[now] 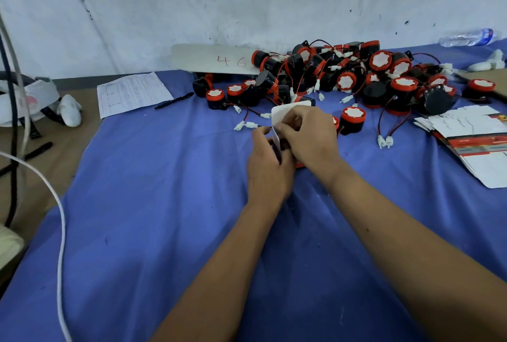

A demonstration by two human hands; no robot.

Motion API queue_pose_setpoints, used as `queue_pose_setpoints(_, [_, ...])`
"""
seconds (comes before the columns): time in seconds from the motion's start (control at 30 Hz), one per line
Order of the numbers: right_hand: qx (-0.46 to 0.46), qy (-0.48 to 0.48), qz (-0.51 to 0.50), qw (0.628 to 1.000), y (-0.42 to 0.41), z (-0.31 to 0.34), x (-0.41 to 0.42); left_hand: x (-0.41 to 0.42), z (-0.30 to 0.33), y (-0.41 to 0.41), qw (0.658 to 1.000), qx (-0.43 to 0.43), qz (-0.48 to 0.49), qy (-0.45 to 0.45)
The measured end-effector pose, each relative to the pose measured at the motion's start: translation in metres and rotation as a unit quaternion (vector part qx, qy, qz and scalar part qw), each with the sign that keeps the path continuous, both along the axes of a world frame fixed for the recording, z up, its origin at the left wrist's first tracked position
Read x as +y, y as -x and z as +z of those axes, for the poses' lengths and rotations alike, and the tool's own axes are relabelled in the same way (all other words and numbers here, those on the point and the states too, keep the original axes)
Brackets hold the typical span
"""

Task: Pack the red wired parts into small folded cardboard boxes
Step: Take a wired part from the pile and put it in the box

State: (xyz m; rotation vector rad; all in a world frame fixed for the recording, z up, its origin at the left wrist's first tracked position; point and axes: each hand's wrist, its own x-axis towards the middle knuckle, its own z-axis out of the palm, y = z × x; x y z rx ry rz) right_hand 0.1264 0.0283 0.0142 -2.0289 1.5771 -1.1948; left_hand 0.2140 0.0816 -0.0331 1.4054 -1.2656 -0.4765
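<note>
The small cardboard box (284, 118) (white flap up) is held over the blue cloth (164, 204). The left hand (267, 163) and right hand (307, 136) both pinch it. Red wired parts (354, 75) are piled behind.

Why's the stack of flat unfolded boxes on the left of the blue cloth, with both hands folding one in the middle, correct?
Not quite. The head view shows the stack of flat boxes on the right of the blue cloth. The left hand and right hand do hold one box in the middle.
</note>
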Motion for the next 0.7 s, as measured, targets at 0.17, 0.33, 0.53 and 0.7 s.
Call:
queue_pose_setpoints(0.17, [0.105, 0.019, 0.101, 0.989, 0.007, 0.0, 0.002, 0.002, 0.002, -0.004, 1.0, 0.003, -0.018, -0.004])
queue_pose_setpoints(0.33, [0.176, -0.028, 0.241, 0.954, 0.028, 0.006, 0.002, 0.001, 0.001, -0.009, 0.999, 0.009, -0.051, -0.006])
queue_pose_setpoints(0.53, [0.163, -0.005, 0.244, 0.956, 0.032, 0.005, -0.003, 0.0, -0.002, -0.013, 0.997, 0.024, -0.075, -0.008])
queue_pose_setpoints(0.7, [0.07, 0.01, 0.201, 0.977, 0.028, 0.001, -0.005, -0.003, -0.004, -0.022, 0.993, 0.045, -0.106, -0.024])
